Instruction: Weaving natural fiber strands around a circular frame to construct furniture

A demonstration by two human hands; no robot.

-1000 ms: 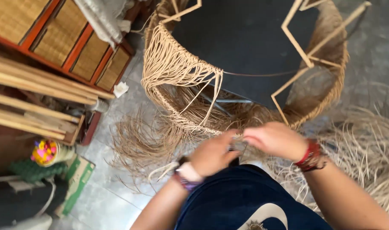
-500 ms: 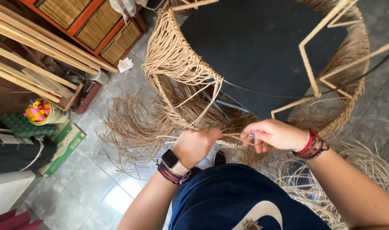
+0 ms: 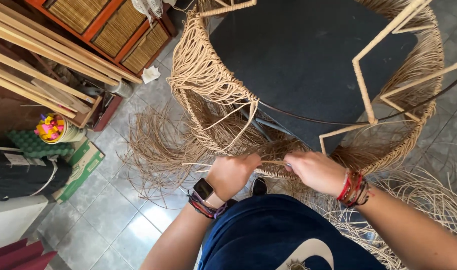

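A large round frame [image 3: 361,85] wrapped in tan woven cord [image 3: 208,85] stands in front of me, with a dark panel [image 3: 308,55] inside it. My left hand [image 3: 232,172], with a watch and bracelets on the wrist, is closed on cord strands [image 3: 198,164] at the frame's lower edge. My right hand [image 3: 316,171], with red bracelets, pinches the same strands just to the right. Both hands press against the woven rim. Fingertips are partly hidden by the cord.
Loose cord ends [image 3: 158,150] fan out over the grey tiled floor [image 3: 108,220] left and right of the frame. At left lie wooden slats [image 3: 43,65], red-framed cane panels [image 3: 118,30], a tub of coloured pegs [image 3: 53,129] and a cardboard box [image 3: 81,165].
My view has shifted closer and the frame sits higher and larger. Both hands have come nearer together on the cord at the frame's lower rim.
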